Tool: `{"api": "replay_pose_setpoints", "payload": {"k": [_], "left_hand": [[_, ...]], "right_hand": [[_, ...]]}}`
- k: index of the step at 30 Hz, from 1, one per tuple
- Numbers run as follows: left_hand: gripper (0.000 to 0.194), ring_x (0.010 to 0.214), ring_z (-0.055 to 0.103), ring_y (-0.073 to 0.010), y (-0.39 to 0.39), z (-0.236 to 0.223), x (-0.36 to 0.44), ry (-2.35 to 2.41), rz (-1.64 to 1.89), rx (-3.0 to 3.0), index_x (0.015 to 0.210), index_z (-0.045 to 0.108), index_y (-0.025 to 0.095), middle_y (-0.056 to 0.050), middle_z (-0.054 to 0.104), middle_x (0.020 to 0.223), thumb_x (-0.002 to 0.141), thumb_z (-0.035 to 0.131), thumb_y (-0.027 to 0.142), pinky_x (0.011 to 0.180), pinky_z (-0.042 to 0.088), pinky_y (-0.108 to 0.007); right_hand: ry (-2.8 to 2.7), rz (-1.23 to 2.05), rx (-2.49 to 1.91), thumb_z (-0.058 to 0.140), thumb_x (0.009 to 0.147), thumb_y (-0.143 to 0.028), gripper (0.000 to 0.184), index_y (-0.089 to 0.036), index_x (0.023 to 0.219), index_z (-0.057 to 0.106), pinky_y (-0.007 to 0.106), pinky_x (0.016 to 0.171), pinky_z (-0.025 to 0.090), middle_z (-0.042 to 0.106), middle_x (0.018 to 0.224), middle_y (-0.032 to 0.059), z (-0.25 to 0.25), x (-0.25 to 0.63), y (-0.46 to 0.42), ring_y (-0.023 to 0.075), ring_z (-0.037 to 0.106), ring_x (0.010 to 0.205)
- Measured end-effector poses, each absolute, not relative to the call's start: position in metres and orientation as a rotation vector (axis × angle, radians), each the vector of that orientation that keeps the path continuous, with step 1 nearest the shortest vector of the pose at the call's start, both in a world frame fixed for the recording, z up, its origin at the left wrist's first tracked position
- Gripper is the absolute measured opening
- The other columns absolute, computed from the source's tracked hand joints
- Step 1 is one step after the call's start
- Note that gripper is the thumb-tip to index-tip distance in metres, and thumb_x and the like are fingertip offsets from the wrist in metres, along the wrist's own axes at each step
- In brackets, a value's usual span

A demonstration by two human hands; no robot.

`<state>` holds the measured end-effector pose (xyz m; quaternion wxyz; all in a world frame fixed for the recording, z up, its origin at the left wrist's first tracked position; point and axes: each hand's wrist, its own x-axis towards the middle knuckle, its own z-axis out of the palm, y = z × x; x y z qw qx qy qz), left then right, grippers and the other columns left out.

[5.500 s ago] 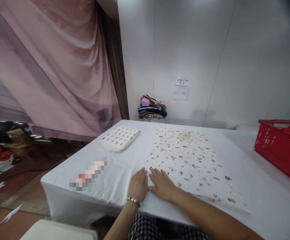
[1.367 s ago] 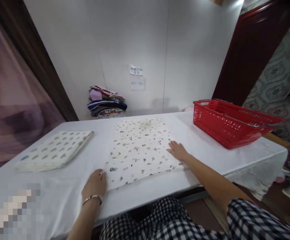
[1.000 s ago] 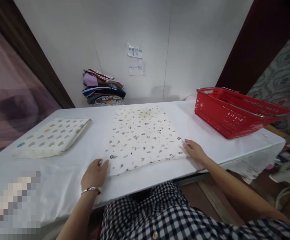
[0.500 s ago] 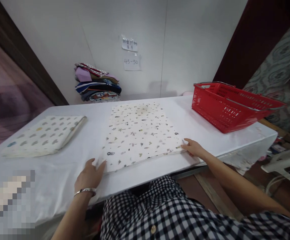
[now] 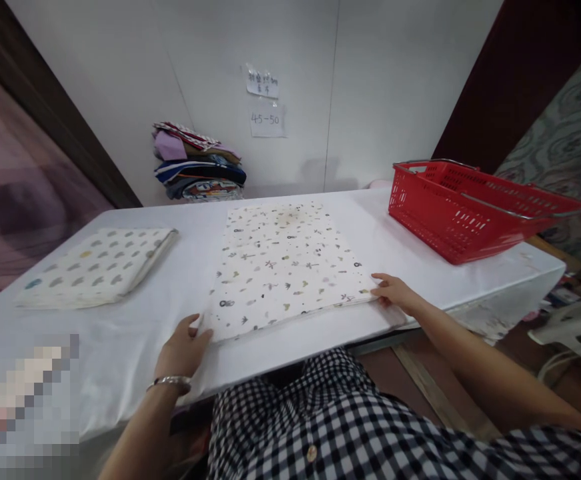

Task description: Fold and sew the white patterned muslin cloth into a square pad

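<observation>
Possibly the main risk is uneven tension: the left hand (image 5: 183, 350), its grip moderately wide with thumb and fingers parted, is at the near left corner of the cloth (image 5: 285, 267), while the right hand (image 5: 400, 295) is at the near right corner. Whether that grip has closed on the fabric, I cannot tell. The cloth lies flat on the surface (image 5: 135, 353), between a folded cloth (image 5: 105, 263) and the basket (image 5: 460, 220). Its near edge looks layered, so catching only the top layer could shift it against those beneath, and unequal pulls could skew or crease it.
</observation>
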<state>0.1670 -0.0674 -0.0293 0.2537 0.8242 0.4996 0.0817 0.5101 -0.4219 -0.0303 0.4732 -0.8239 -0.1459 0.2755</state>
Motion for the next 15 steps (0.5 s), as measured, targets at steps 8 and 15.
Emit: {"api": "replay_pose_setpoints", "payload": {"k": [8,15], "left_hand": [[0.054,0.082,0.061,-0.0213,-0.064,-0.030,0.166,1.318,0.203,2.275,0.122,0.049,0.022,-0.004,0.064,0.088,0.072,0.052,0.041,0.072,0.046,-0.031],[0.055,0.084,0.061,-0.0219,-0.064,-0.028,0.167,1.349,0.156,2.270,0.122,0.048,0.020,-0.005,0.064,0.092,0.072,0.051,0.043,0.076,0.046,-0.032]], "right_hand": [[-0.357,0.762,-2.037,0.062,0.068,-0.015,0.053,-0.013,0.119,0.049,0.020,0.040,0.034,0.049,0.059,-0.0069,-0.021,0.525,-0.431,0.0065,0.045,0.043],[-0.410,0.747,-2.194,0.060,0.071,-0.019,0.060,-0.013,0.128,0.043,0.021,0.044,0.037,0.052,0.063,-0.0054,-0.020,0.518,-0.423,0.0070,0.046,0.044]]}}
